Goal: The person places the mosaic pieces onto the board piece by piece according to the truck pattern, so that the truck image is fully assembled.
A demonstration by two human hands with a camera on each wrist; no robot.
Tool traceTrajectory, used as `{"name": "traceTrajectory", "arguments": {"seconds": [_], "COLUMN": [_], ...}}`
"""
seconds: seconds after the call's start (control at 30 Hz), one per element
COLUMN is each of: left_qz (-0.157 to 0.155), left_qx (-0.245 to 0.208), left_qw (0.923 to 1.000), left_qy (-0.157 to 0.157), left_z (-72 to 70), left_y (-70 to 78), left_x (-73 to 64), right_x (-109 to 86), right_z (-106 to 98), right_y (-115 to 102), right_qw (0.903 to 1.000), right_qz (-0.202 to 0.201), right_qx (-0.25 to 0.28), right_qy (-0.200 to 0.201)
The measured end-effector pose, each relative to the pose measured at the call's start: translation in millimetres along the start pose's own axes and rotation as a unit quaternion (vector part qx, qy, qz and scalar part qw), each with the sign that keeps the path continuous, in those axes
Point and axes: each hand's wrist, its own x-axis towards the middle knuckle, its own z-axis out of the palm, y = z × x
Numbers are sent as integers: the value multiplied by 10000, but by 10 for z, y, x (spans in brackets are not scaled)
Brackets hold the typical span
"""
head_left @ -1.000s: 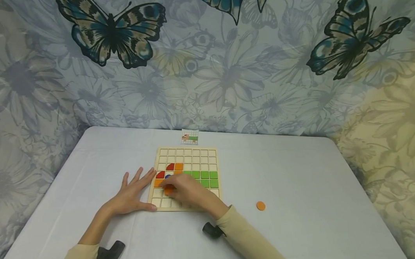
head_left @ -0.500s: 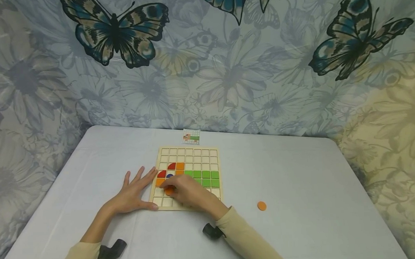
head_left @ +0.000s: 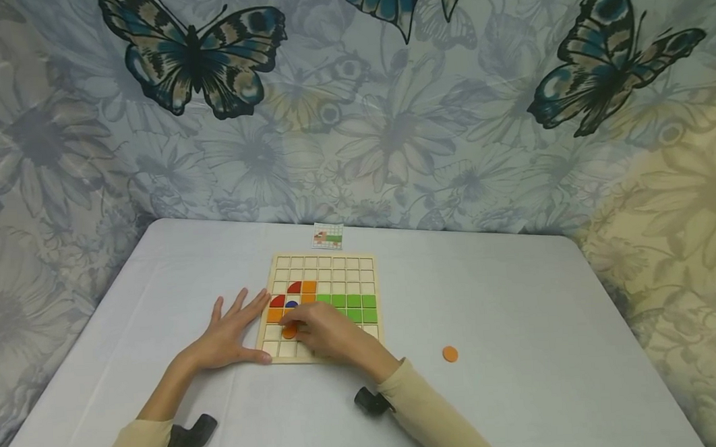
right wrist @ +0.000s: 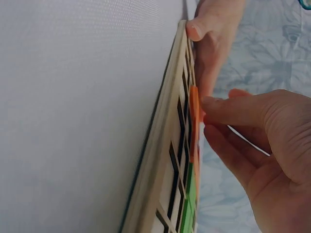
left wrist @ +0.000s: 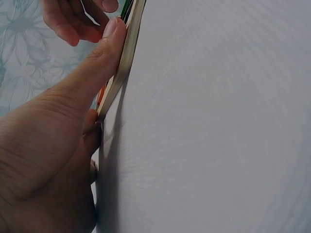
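A wooden grid board (head_left: 343, 263) lies on the table, with colored pieces in some cells. My left hand (head_left: 225, 335) spreads its fingers at the board's left side, the thumb (left wrist: 104, 51) resting on the near left corner. Over the lower left cells, my right hand (head_left: 327, 330) has thumb and fingertips at an orange disc (head_left: 289, 331), pinching it at board level. Seen edge-on in the right wrist view, an orange piece (right wrist: 195, 121) stands slightly above the grid by the right thumb (right wrist: 226, 109). Some cells are hidden under the right hand.
Another orange disc (head_left: 450, 353) lies on the white table (head_left: 520, 309) to the right. A small picture card (head_left: 328, 236) sits behind the board. Green squares (head_left: 361, 308), red quarter-circles (head_left: 278, 300), orange squares (head_left: 309, 287) and a blue piece (head_left: 292, 304) fill cells.
The right hand has shifted slightly at the same cells, showing a little more of the orange disc and the blue piece. The left hand stays at the board's edge.
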Motion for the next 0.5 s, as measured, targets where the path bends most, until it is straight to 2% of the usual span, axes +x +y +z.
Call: {"name": "traceTrajectory", "arguments": {"seconds": [0.23, 0.5], "left_qz": [-44, -119], "left_qx": [9, -47], "left_qw": [10000, 9999], "left_qy": [-8, -27], "left_z": [-22, -3], "left_y": [9, 9], "left_x": [-9, -7], "right_x": [-118, -270], "right_z": [-92, -186], "right_y": [27, 112], "right_qw": [9991, 9987], "right_qz": [232, 366], "right_qx": [339, 287], "right_qy": [60, 199]}}
